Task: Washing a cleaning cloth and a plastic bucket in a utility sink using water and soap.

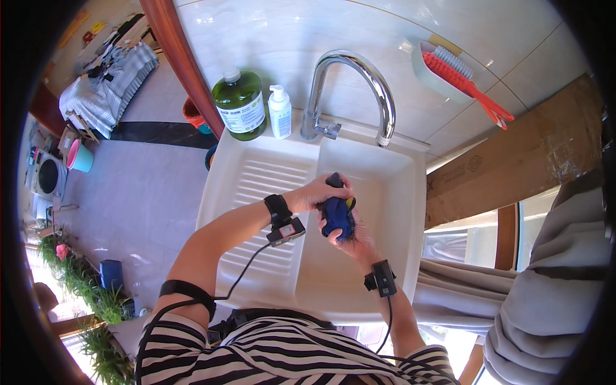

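Observation:
Over the basin of a white laundry sink (373, 187), my two hands grip one bunched dark blue and black cloth item (339, 216) with a small yellow patch. It may be a sock, but its shape is hidden by the folds. My left hand (315, 193) pinches its upper, black end. Lower down, my right hand (358, 238) is wrapped around the blue part, with fingers on its left side. A chrome gooseneck faucet (315, 91) arches behind; no running water shows at its spout.
On the sink's back ledge stand a large green pump bottle (240, 108) and a white pump bottle (280, 113). A ribbed washboard (264, 180) forms the sink's left side. A wall holder carries a red brush (447, 72). A long cardboard box (505, 159) leans at right, above grey curtains (534, 288).

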Demonstrator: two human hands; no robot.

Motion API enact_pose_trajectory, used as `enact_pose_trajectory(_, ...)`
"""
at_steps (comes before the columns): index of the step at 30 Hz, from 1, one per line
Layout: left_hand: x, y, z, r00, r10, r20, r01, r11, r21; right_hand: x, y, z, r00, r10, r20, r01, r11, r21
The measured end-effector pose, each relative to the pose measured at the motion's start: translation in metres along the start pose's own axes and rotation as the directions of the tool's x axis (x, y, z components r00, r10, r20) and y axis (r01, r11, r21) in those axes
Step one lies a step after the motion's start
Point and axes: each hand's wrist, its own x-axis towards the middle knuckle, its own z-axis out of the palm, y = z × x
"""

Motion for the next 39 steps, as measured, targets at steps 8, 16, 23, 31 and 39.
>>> enact_pose_trajectory(8,0.000,-0.002,0.009,0.984,0.180,-0.002,-0.159,0.873,0.462,-0.009,-0.007,0.012,0.970,-0.150,-0.191,-0.046,0.658,-0.751)
enact_pose_trajectory(16,-0.009,-0.059,0.012,0.881,0.429,-0.201,-0.094,0.574,0.813,0.002,-0.002,0.000,0.908,-0.415,-0.065,-0.293,-0.514,-0.806)
enact_pose_trajectory(23,-0.035,-0.014,0.036,0.931,0.346,-0.121,-0.161,0.683,0.713,-0.017,-0.028,0.028,0.958,-0.258,0.123,-0.033,-0.528,-0.848)
enact_pose_trajectory(31,-0.045,-0.015,0.072,0.535,0.842,-0.077,-0.476,0.375,0.796,-0.013,0.012,0.044,0.780,-0.575,-0.247,0.278,0.672,-0.686)
enact_pose_trajectory(39,-0.023,-0.044,0.071,0.675,0.233,-0.700,-0.393,0.916,-0.074,0.025,0.029,0.021,0.034,-0.863,0.505,0.376,-0.457,-0.806)
